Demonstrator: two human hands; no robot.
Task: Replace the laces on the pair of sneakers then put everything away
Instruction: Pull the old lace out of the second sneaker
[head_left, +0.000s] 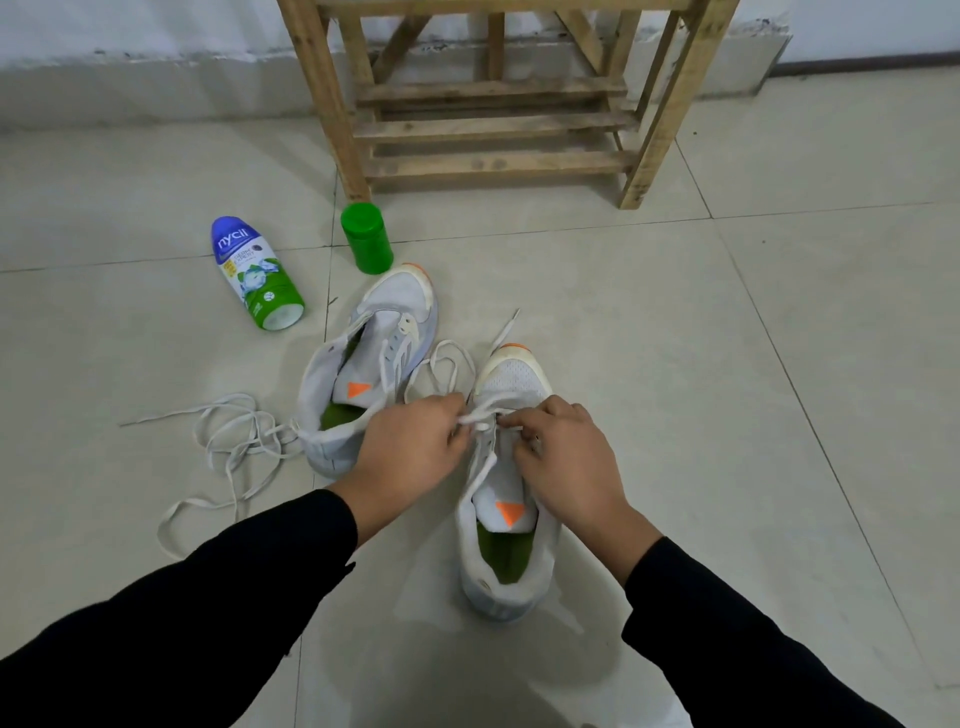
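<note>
Wooden rack (493, 127), top beyond frame.

Pale tiled floor (675, 312), white wall (156, 26), slatted wooden rack (493, 124) against it

Two white sneakers with orange toe tips and green insoles stand upright on the floor, toes pointing away. The near sneaker (501, 493) has a white lace (452, 364) at its lower eyelets – pinched there by the left hand (410, 447) and right hand (566, 457) – with slack looping toward the far sneaker (363, 374). A loose lace (228, 447) lies tangled beside that shoe's heel.
</note>
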